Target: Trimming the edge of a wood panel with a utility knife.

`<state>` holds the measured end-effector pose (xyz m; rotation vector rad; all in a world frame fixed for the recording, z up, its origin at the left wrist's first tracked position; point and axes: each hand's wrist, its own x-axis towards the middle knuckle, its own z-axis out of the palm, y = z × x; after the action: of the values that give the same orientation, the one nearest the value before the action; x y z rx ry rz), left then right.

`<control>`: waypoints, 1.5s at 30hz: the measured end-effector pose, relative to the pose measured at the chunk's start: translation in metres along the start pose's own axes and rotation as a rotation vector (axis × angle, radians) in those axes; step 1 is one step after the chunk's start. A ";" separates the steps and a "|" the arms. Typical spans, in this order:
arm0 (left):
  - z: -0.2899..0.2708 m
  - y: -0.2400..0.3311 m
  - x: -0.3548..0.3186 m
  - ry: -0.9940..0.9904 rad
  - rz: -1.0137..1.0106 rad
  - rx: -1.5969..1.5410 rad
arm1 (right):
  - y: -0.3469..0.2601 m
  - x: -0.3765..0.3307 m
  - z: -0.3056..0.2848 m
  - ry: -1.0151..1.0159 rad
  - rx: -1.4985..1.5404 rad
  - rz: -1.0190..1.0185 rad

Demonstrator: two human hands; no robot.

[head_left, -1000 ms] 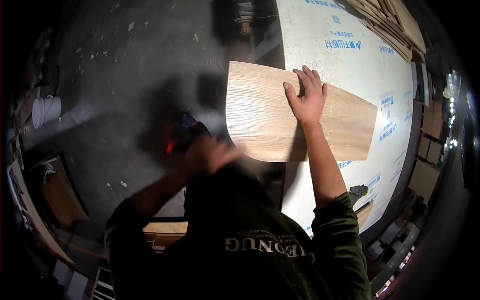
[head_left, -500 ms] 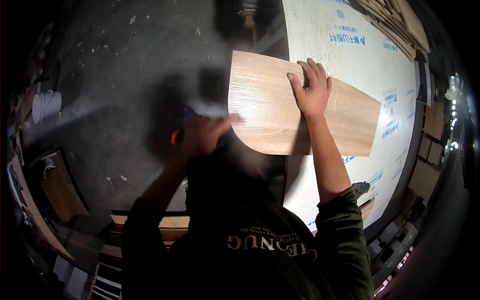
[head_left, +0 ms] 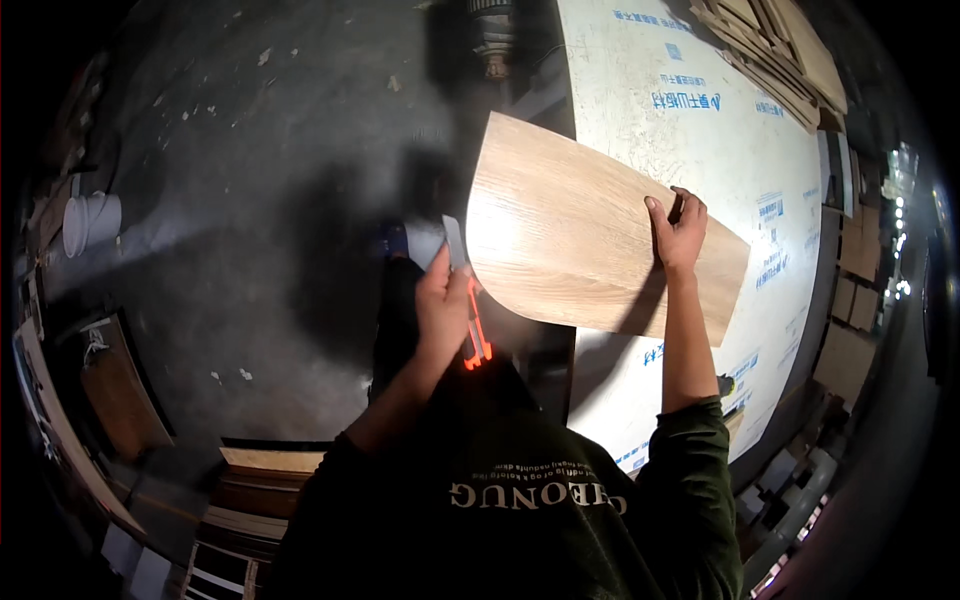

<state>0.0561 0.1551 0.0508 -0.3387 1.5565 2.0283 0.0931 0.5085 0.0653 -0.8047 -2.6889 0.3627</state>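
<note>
A wood-grain board [head_left: 570, 220] with a rounded left end lies across the left edge of the white sheet-topped table, its curved end overhanging. My right hand [head_left: 682, 235] grips the board toward its right part, the fingers curled at its far edge and the thumb on the face. In my left hand [head_left: 443, 305] is an orange-handled utility knife [head_left: 478, 335], closed in the fingers. Its flat grey blade [head_left: 453, 240] points away from me, close beside the board's curved edge; whether it touches cannot be made out.
The white table top [head_left: 630, 110] carries stacked wood strips [head_left: 775, 60] at its far right. A white bucket [head_left: 92, 222] stands at the left on the dark floor [head_left: 250, 250]. Stacked boards [head_left: 265, 475] lie near my left side, and a brown panel [head_left: 125, 390] leans farther left.
The board has turned clockwise, its right end coming nearer me. My right hand has slid right along it. My left hand, blurred before, has come up beside the curved edge, the knife now showing clearly.
</note>
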 end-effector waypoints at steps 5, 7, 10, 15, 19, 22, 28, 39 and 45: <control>-0.009 0.057 0.109 -0.140 0.315 0.253 | -0.023 -0.008 0.003 0.141 -0.124 0.191; 0.002 0.104 0.155 -0.301 0.235 0.278 | -0.027 -0.017 0.002 0.161 -0.087 0.177; 0.012 0.120 0.230 -0.559 0.240 0.370 | -0.028 -0.042 0.006 0.142 -0.052 0.120; 0.042 0.151 0.276 -0.607 0.133 0.787 | -0.037 -0.058 0.008 0.130 -0.034 0.223; 0.069 0.154 0.305 -0.753 0.646 0.882 | -0.041 -0.057 0.007 0.122 -0.013 0.241; 0.075 0.153 0.311 -0.884 0.720 1.037 | -0.037 -0.052 0.010 0.153 -0.078 0.170; 0.005 0.156 0.248 -0.884 0.918 1.160 | -0.032 -0.048 0.001 0.127 -0.124 0.258; 0.054 0.150 0.302 -0.786 0.965 1.041 | -0.026 -0.050 -0.002 0.028 -0.142 0.338; 0.012 0.139 0.259 -0.771 1.050 1.082 | -0.026 -0.050 -0.003 0.018 -0.329 0.345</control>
<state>-0.2317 0.2136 0.0332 1.7126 2.1083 1.1731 0.1209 0.4597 0.0654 -1.3651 -2.6242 -0.0170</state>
